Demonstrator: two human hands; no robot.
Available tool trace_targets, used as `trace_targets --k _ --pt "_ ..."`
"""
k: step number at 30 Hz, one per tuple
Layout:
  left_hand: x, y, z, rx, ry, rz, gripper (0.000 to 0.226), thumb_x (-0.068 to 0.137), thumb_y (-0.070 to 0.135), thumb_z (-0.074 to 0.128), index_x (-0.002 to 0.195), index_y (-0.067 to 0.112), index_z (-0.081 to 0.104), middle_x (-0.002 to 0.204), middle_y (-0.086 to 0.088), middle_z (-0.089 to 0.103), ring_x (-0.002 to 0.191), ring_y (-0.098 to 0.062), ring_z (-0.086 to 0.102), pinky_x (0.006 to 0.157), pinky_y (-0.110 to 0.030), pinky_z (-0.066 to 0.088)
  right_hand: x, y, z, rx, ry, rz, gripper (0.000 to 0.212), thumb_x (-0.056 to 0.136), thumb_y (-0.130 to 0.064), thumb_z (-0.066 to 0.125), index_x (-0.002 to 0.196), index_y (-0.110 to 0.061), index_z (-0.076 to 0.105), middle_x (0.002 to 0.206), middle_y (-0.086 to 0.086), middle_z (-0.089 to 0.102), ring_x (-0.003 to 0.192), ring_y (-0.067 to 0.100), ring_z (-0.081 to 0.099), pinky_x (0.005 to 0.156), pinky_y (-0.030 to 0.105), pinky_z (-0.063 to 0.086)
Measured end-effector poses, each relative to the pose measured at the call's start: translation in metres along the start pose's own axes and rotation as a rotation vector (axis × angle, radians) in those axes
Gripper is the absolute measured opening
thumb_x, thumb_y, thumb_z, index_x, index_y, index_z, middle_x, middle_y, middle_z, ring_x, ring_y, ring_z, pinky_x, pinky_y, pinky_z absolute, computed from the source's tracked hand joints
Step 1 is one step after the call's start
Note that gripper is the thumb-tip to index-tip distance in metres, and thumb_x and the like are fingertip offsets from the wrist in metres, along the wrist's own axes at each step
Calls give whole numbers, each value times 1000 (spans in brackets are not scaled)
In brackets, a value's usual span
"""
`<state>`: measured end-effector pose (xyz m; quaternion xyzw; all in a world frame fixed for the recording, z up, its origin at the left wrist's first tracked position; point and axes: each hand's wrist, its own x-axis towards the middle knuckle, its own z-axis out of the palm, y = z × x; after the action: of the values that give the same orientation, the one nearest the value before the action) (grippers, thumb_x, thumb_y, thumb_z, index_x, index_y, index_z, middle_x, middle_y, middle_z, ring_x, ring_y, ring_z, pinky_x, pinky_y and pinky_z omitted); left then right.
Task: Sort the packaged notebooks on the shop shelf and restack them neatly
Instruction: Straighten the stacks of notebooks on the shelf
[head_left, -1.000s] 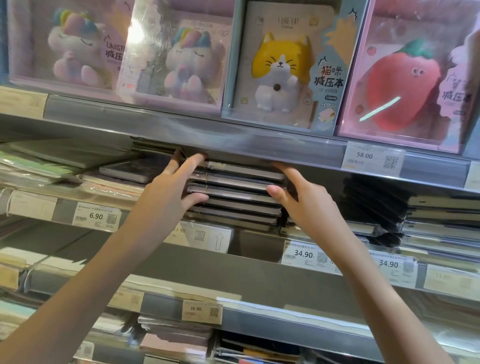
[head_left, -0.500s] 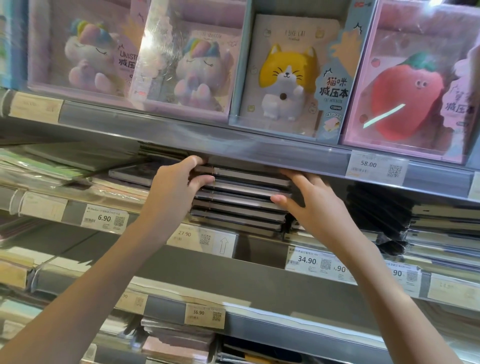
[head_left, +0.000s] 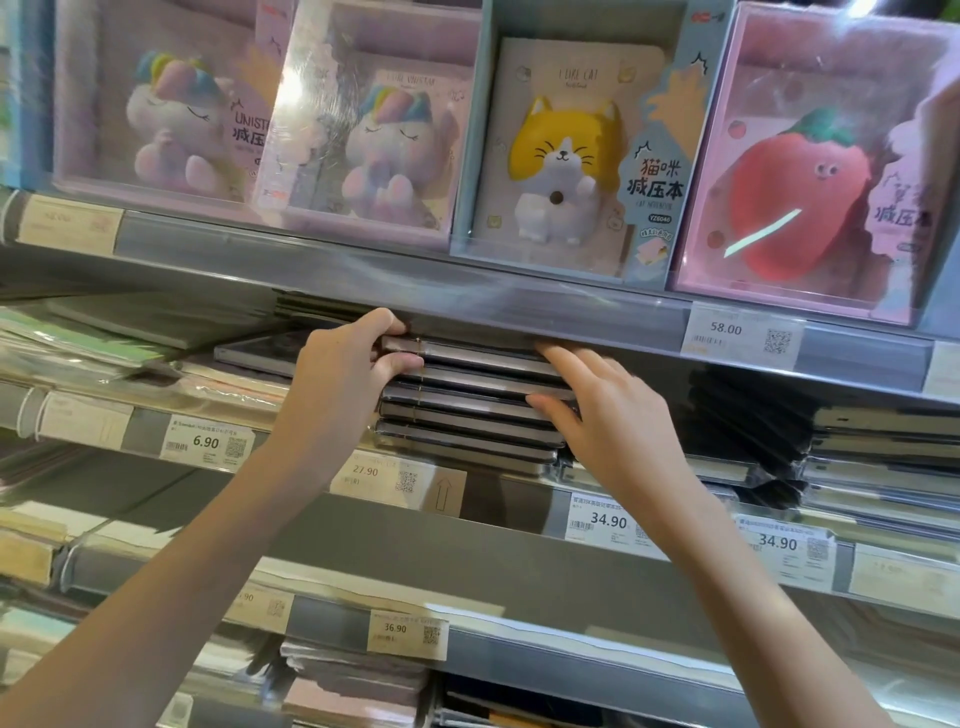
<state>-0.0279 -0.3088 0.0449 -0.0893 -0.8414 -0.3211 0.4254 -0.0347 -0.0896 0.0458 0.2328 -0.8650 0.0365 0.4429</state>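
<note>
Both hands have closed in on the stack (head_left: 470, 402) since a second ago, the right sliding further across its front. Nearest, the left hand (head_left: 337, 387) curls round the stack's left end, thumb over the top notebook; the right hand (head_left: 605, 415) lies with fingers nearly straight against the front edges at the right. Between them the dark wrapped notebooks lie flat, long axis left to right, on the shelf (head_left: 509, 496) above the 27.90 tag (head_left: 397, 478). Overhead the upper shelf (head_left: 467, 306) sits very close, so any squaring probably has to go sideways or inward. More piles crowd either side.
</note>
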Motion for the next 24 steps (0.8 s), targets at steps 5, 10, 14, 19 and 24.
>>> trace_targets --k 5,10,14,19,24 --pt "-4 -8 5 -43 -48 49 41 84 27 64 120 12 51 102 -2 62 87 -10 55 77 -20 41 -2 -2 1 69 -62 56 52 92 -38 52 138 -17 41 126 2 55 108 22 54 80 33 45" --pt "-10 -15 10 -53 -73 42 58 77 30 68 128 14 44 97 -8 67 88 -21 64 81 -34 52 -1 -6 4 222 -118 146 58 92 -33 54 143 -18 33 138 4 43 116 24 49 92 35 41" --pt "-8 -14 11 -49 -70 4 59 80 27 67 132 14 42 96 -10 67 85 -24 64 79 -35 51 0 -9 9 258 -108 152 57 92 -29 55 143 -18 32 139 5 42 114 25 52 94 35 43" --pt "-9 -13 10 -34 -140 -26 68 80 33 66 138 17 35 107 -14 66 92 -27 64 84 -38 52 -3 -8 14 345 -108 182 60 91 -28 57 144 -24 29 144 3 36 114 24 52 93 32 43" --pt "-18 -13 7 -38 -225 -45 90 75 22 74 147 20 20 138 -14 47 124 -28 48 103 -37 37 -11 -8 14 478 -180 219 75 85 -24 66 145 -32 22 153 -1 19 122 20 45 92 25 43"
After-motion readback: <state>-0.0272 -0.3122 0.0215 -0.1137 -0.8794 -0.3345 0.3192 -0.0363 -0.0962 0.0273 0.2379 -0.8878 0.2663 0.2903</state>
